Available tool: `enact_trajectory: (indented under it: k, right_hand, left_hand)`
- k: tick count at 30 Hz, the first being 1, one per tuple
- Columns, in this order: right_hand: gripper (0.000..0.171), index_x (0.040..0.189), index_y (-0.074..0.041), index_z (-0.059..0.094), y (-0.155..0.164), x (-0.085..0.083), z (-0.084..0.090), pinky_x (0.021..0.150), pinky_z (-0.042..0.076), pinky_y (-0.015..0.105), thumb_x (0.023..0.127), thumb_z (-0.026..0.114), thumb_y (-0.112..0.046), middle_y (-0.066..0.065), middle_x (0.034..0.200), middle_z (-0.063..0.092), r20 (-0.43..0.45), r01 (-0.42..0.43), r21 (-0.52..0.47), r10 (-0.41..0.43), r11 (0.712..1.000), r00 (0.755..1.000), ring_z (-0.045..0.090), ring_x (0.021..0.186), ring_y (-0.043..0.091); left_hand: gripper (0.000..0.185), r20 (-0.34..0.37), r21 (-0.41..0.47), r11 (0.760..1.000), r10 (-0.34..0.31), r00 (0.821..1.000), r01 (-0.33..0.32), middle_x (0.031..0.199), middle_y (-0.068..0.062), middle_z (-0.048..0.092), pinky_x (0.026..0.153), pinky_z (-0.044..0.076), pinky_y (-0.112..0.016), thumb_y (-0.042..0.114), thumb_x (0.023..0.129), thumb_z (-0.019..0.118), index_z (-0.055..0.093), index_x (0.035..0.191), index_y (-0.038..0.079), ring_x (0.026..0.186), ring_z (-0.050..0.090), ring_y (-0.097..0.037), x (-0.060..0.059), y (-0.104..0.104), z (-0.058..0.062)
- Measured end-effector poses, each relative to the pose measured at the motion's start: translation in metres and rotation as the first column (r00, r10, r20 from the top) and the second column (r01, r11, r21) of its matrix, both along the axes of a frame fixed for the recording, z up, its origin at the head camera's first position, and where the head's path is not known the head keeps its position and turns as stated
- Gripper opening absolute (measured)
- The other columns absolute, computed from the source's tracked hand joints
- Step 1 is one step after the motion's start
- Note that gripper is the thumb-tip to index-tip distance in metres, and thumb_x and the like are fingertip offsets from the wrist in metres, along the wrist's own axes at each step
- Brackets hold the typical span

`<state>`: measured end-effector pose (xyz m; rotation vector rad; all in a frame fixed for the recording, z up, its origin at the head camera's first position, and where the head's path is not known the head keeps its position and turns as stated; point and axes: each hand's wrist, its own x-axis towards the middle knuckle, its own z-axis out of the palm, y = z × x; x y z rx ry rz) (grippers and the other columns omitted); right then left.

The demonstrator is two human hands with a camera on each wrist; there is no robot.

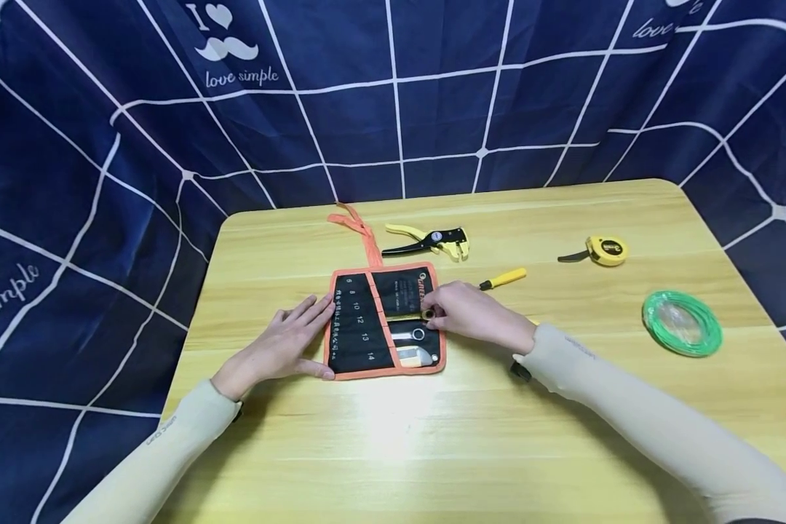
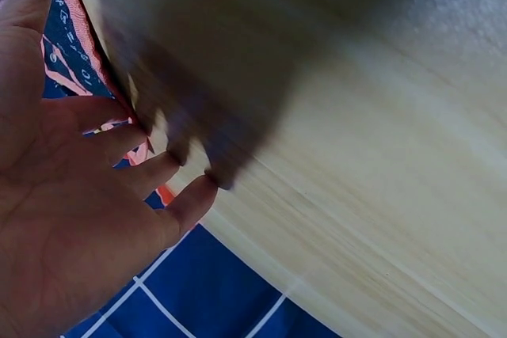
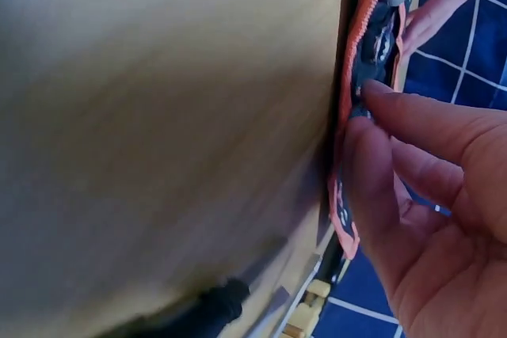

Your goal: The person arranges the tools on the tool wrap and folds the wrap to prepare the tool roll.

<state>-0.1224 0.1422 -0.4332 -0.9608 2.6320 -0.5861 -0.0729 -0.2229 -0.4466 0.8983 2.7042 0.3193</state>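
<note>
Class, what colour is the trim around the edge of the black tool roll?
Orange trim borders the tool roll; the head view shows it best.

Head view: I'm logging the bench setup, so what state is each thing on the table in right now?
Tool roll: unrolled flat, wrenches in its pockets.
Left hand: flat, pressing the roll's left edge.
Right hand: pinching a wrench by its ring end.
Wire stripper: lying, handles apart.
Tape measure: tape retracted.
Green wire: coiled.
Screwdriver: lying loose.

Head overhead; wrists close, sharing pouch (image 1: 385,321)
</note>
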Motion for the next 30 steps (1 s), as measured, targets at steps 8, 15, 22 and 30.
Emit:
enact_trajectory:
  k: [8, 15, 22, 30]
  right_hand:
    - [0.013, 0.111, -0.004, 0.070, -0.014, -0.001, -0.006, 0.077, 0.055, 0.037, 0.101, 0.078, -0.008, -0.002, 0.085, 0.066, 0.060, 0.022, -0.004, -0.022, 1.000, 0.998, 0.061, 0.075, 0.013]
    - [0.009, 0.111, -0.003, 0.072, -0.019, -0.003, -0.009, 0.078, 0.057, 0.034, 0.103, 0.074, -0.005, -0.001, 0.094, 0.072, 0.082, 0.016, -0.056, -0.011, 0.998, 0.997, 0.066, 0.081, 0.011]
    - [0.015, 0.118, 0.002, 0.072, -0.022, -0.003, -0.011, 0.084, 0.059, 0.035, 0.104, 0.070, -0.002, -0.001, 0.095, 0.073, 0.111, 0.035, -0.086, -0.025, 0.996, 0.993, 0.068, 0.086, 0.011]
    - [0.032, 0.132, 0.008, 0.067, -0.006, -0.002, -0.008, 0.087, 0.055, 0.035, 0.101, 0.064, 0.004, 0.001, 0.099, 0.071, 0.271, 0.091, -0.197, -0.035, 0.976, 0.962, 0.066, 0.092, 0.015]
  left_hand:
    - [0.123, 0.000, -0.001, 1.000, 0.003, 1.000, -0.003, 0.179, -0.018, 0.021, 0.113, 0.032, -0.075, 0.063, 0.084, 0.088, 0.030, 0.170, -0.002, 0.163, 0.020, -0.045, -0.002, 0.000, 0.001]
    - [0.123, 0.009, 0.000, 1.000, 0.010, 1.000, -0.010, 0.179, -0.018, 0.021, 0.113, 0.032, -0.076, 0.063, 0.084, 0.088, 0.030, 0.170, -0.002, 0.163, 0.020, -0.046, -0.001, 0.000, 0.001]
    - [0.122, 0.012, 0.008, 1.000, 0.013, 1.000, -0.014, 0.179, -0.019, 0.021, 0.112, 0.032, -0.077, 0.062, 0.084, 0.089, 0.031, 0.170, -0.002, 0.162, 0.020, -0.047, 0.001, -0.002, 0.000]
    - [0.121, 0.014, 0.018, 1.000, 0.014, 1.000, -0.015, 0.179, -0.018, 0.021, 0.112, 0.032, -0.076, 0.062, 0.085, 0.088, 0.030, 0.171, -0.001, 0.163, 0.020, -0.046, 0.002, -0.003, -0.001]
